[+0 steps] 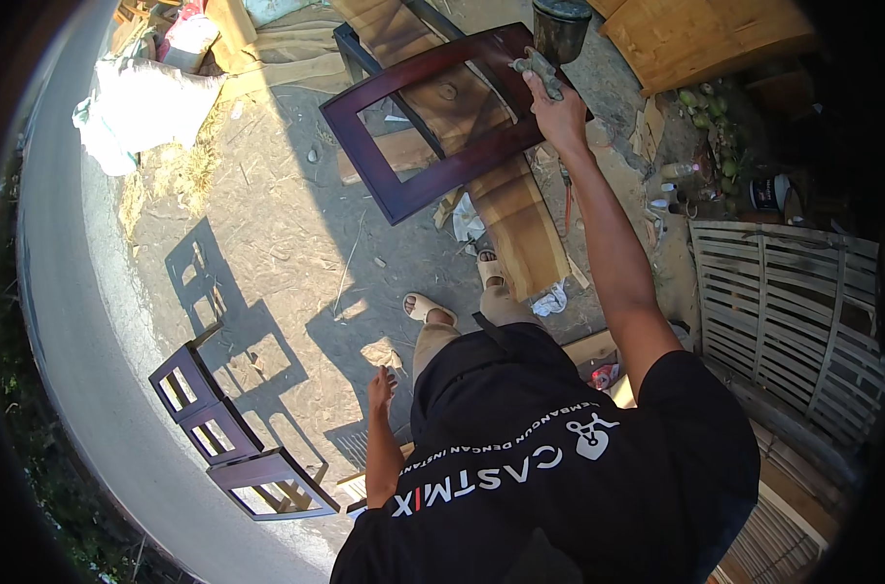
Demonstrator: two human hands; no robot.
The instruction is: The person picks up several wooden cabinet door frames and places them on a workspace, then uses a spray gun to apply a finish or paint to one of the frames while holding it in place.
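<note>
My right hand point(557, 109) is stretched far forward and grips a spray gun point(556, 44) with a dark cup on top. It is held over a dark reddish-brown wooden frame point(433, 117) with two open panels, which rests on wooden planks point(520, 219). My left hand point(381, 389) hangs at my side near my knee, fingers apart and holding nothing. My feet in pale sandals point(429, 310) stand on the dirt ground just before the planks.
Three dark stained frames point(233, 448) stand at the lower left beside a paved road point(63, 321). A slatted wooden panel point(788, 321) lies at the right. White sacks point(136, 107) sit at the upper left, and light wooden furniture point(705, 39) at the upper right.
</note>
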